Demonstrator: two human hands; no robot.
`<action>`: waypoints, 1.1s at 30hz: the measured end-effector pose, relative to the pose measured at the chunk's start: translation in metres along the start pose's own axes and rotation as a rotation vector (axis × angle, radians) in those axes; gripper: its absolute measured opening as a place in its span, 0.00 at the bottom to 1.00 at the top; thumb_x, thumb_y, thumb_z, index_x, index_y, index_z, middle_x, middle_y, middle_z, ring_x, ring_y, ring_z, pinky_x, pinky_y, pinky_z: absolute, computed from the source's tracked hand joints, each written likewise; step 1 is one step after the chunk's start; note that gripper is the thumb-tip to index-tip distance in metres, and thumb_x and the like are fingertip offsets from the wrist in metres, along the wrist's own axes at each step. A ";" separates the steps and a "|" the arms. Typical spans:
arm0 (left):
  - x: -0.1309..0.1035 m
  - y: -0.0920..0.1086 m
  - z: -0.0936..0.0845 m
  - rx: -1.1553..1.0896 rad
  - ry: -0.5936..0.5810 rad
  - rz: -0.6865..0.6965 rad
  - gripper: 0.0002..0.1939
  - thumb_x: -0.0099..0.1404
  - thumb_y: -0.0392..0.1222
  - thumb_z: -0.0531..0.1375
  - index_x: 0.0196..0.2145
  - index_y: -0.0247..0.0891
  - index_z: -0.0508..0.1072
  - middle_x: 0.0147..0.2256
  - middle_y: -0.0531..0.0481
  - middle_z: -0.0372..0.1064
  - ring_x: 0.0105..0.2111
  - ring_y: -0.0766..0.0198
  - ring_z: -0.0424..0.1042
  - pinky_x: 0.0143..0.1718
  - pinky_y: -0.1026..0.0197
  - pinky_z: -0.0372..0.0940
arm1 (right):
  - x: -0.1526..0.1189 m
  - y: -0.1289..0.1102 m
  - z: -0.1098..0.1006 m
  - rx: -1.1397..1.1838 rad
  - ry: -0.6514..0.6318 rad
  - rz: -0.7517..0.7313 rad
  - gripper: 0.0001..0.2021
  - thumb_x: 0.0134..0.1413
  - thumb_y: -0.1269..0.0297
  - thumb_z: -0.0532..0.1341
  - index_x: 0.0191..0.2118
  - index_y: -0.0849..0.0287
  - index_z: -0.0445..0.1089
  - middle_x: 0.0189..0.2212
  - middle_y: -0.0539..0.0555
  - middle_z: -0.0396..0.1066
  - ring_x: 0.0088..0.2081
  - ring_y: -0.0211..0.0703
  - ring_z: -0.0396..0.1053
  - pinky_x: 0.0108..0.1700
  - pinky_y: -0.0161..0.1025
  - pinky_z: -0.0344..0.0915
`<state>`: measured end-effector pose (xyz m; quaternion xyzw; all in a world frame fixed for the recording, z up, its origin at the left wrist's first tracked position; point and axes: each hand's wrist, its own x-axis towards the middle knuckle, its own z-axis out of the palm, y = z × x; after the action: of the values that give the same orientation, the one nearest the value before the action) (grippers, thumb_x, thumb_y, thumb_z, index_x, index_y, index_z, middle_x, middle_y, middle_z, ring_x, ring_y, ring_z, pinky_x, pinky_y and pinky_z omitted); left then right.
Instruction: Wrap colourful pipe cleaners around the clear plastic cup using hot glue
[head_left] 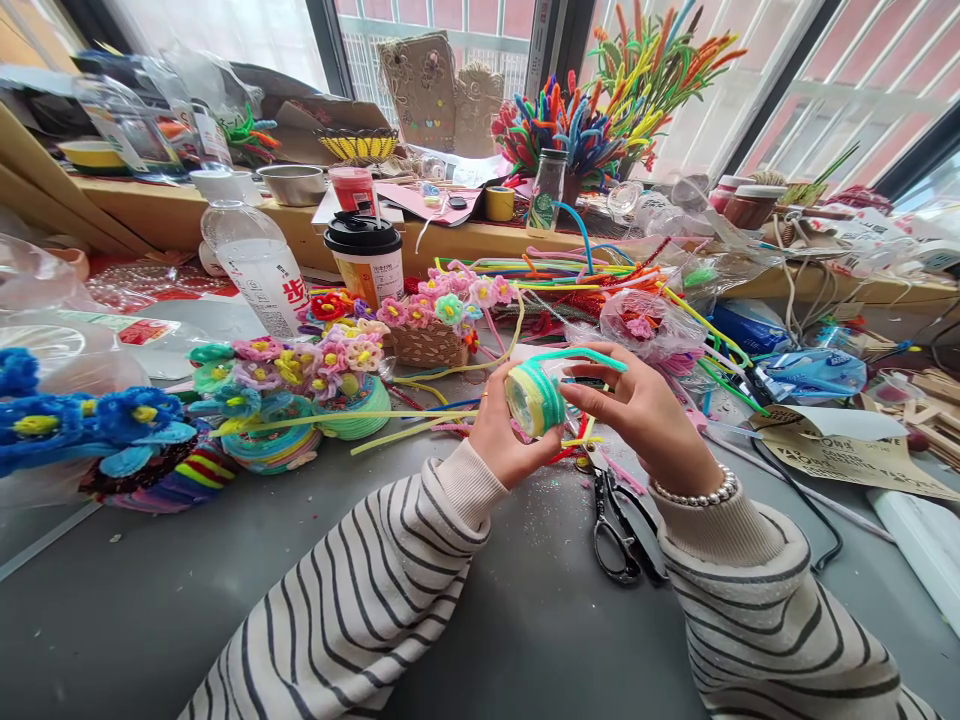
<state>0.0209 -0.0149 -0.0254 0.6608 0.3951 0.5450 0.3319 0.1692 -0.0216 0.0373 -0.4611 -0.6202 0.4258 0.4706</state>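
Note:
My left hand [504, 432] grips a small clear round cup [523, 402], tilted on its side with its opening toward me. Yellow and green pipe cleaners are wound around its wall. A loose end of green pipe cleaner [596, 353] runs off the top of the cup to the right, across the fingers of my right hand [637, 410]. That hand is closed at the cup's right side, pinching the green strand; its fingertips are partly hidden. Black-handled scissors [622, 530] lie on the table just below my right hand.
Pots with pipe cleaner flowers [255, 400] stand on the left, beside a water bottle [259, 265] and a lidded coffee cup [366, 255]. Loose pipe cleaners [517, 268] are heaped behind my hands. Printed paper [847, 455] and a cable [814, 515] lie on the right.

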 end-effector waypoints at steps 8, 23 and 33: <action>0.000 0.001 0.000 -0.006 -0.008 -0.021 0.36 0.46 0.39 0.65 0.51 0.41 0.54 0.48 0.41 0.60 0.47 0.51 0.64 0.43 0.47 0.64 | 0.001 0.000 -0.006 -0.098 -0.074 0.089 0.25 0.40 0.53 0.65 0.46 0.57 0.64 0.44 0.57 0.67 0.44 0.47 0.66 0.43 0.45 0.65; 0.000 0.004 -0.001 0.002 -0.049 0.007 0.37 0.45 0.36 0.64 0.52 0.41 0.53 0.48 0.42 0.60 0.47 0.51 0.64 0.45 0.47 0.63 | 0.003 0.002 -0.007 0.176 -0.215 0.155 0.10 0.41 0.60 0.66 0.32 0.58 0.72 0.33 0.50 0.72 0.37 0.40 0.68 0.44 0.39 0.63; -0.001 0.005 -0.001 0.071 -0.041 0.104 0.38 0.46 0.36 0.64 0.53 0.42 0.52 0.48 0.42 0.59 0.47 0.51 0.64 0.46 0.47 0.63 | 0.002 -0.002 -0.008 0.170 -0.202 0.172 0.11 0.41 0.58 0.66 0.31 0.58 0.73 0.32 0.50 0.73 0.36 0.41 0.68 0.45 0.42 0.62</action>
<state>0.0207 -0.0178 -0.0215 0.7028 0.3724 0.5336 0.2874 0.1767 -0.0196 0.0413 -0.4259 -0.5842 0.5597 0.4050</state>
